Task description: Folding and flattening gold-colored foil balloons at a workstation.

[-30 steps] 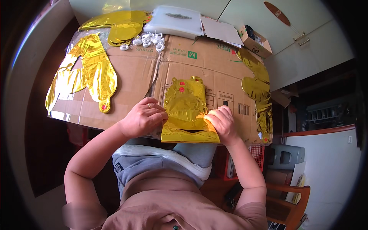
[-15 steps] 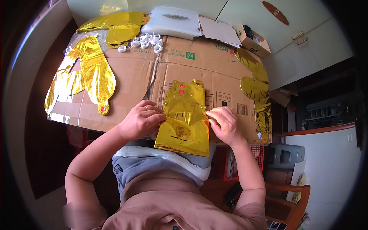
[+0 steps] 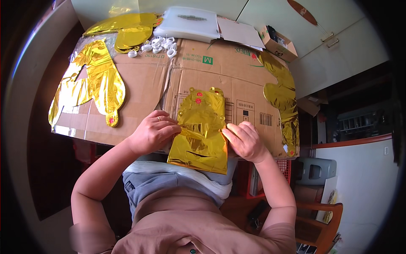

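Note:
A folded gold foil balloon (image 3: 202, 142) lies at the near edge of the cardboard, its lower part hanging over toward my lap. Small tabs and two red spots show at its far end. My left hand (image 3: 154, 132) pinches its left side, fingers closed. On the opposite side, my right hand (image 3: 246, 141) has thumb and fingers closed on the foil's edge. A dark slit-like crease runs across the near panel.
Flat gold foil balloons lie on the left (image 3: 103, 80), far left (image 3: 135, 31) and right (image 3: 281, 97) of the cardboard sheet (image 3: 203, 70). Several white ribbon coils (image 3: 158, 44) sit near a translucent plastic case (image 3: 186, 23). A small cardboard box (image 3: 279, 44) stands far right.
My right hand has shifted slightly inward and down along the foil's right edge. The near panel looks flatter, with its crease changed. My left hand keeps its hold.

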Motion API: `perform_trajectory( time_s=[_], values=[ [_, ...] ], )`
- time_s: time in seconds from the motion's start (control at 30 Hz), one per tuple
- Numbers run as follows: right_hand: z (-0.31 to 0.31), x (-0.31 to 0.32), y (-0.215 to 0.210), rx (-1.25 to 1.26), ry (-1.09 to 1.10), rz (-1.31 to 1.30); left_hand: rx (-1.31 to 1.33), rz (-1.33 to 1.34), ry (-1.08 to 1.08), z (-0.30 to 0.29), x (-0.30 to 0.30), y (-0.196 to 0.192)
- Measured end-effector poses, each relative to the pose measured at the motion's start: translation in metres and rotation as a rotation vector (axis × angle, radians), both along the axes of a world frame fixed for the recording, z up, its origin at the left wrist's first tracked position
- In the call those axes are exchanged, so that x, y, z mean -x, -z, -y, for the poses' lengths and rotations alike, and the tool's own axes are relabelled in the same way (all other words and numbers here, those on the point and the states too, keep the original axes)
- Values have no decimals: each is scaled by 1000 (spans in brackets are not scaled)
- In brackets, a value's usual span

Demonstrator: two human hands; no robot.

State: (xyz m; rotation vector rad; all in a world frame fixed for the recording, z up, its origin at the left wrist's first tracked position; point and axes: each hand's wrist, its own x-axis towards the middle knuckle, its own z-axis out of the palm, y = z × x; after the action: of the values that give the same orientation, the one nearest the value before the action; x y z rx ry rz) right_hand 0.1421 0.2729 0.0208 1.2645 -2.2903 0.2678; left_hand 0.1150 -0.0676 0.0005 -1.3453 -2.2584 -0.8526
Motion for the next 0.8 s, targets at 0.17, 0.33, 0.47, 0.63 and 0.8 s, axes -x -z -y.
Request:
perform_trajectory(
  time_s=[0.17,0.33,0.47,0.63,0.8],
  values=[
    [5,5,2,15,-29,-12,0,-6,3,0,0,0],
    [4,6,5,29,-40,34,-4,2,1,0,0,-1],
    [0,4,5,-20,-27,65,-6,8,5,0,1,-1],
    [4,-7,-11,31,4,222,-28,56,-26,1,-1,1],
    [3,-11,2,91,61,136,-41,99,-31,1,0,1]
  ],
)
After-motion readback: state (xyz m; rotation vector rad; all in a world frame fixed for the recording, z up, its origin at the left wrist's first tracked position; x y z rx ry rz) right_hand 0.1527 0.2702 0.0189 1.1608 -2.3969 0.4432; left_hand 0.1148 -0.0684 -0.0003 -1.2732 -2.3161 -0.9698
